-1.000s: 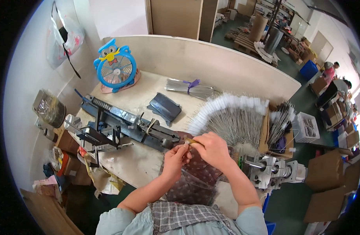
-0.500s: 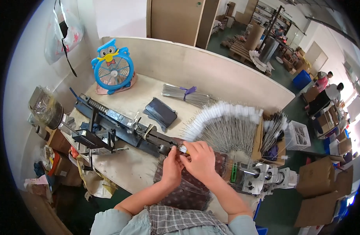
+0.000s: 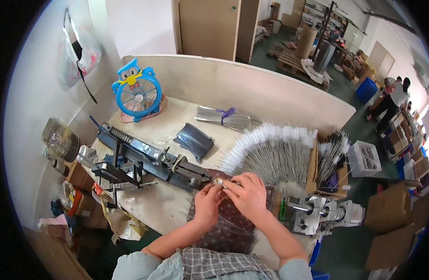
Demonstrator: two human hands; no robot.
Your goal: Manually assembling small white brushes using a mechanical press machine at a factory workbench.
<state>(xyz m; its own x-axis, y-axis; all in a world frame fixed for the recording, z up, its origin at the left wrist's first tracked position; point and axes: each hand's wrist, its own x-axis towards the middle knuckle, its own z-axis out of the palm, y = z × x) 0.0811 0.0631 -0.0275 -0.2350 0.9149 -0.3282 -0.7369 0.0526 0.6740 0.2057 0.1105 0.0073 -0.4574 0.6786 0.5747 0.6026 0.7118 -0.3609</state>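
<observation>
My left hand (image 3: 207,206) and my right hand (image 3: 248,195) meet at the right end of a long black metal bench fixture (image 3: 151,158). The fingers of both are pinched together around a small pale block (image 3: 219,181) at the fixture's tip. What each pinch holds is too small and too covered to name. Just beyond my right hand spreads a wide fan of thin metal wires with white bristly tips (image 3: 275,154). A dark dotted cloth (image 3: 228,228) lies under my wrists.
A blue cartoon fan (image 3: 139,95) stands at the back left. Near it lie a dark pouch (image 3: 194,141) and a wire bundle with a purple tie (image 3: 226,116). To the right sit a metal clamping machine (image 3: 324,214) and a white crate (image 3: 363,158). A low partition (image 3: 251,84) borders the table.
The whole view has shifted slightly, so the table appears lower and a little to the right. Both hands stay at the fixture's end, and my right fingers have moved slightly off the block.
</observation>
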